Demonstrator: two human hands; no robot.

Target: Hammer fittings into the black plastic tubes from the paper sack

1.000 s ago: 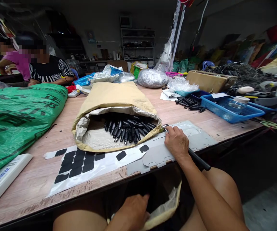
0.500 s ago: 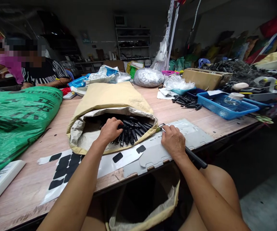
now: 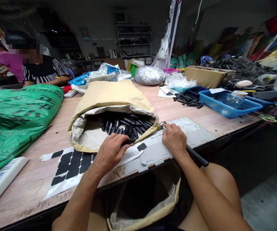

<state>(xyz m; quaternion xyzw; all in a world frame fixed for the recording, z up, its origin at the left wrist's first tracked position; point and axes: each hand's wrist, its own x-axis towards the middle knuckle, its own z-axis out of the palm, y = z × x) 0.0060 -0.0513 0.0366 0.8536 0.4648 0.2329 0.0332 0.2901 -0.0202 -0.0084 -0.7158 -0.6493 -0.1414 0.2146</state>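
At the edge of a worn wood-grain table (image 3: pixel 149 96), a worker's left hand (image 3: pixel 111 150) pinched a black piece (image 3: pixel 129 141) between thumb and fingers at the mouth of a creased tan sack (image 3: pixel 114 93), where slim, glossy black parts (image 3: pixel 116 125) lay heaped. The right hand (image 3: pixel 174 139) closed around a black-handled tool (image 3: pixel 197 155) above a scuffed gray sheet (image 3: pixel 196 130). Metal shelving (image 3: pixel 135 45) stood in the dim room behind.
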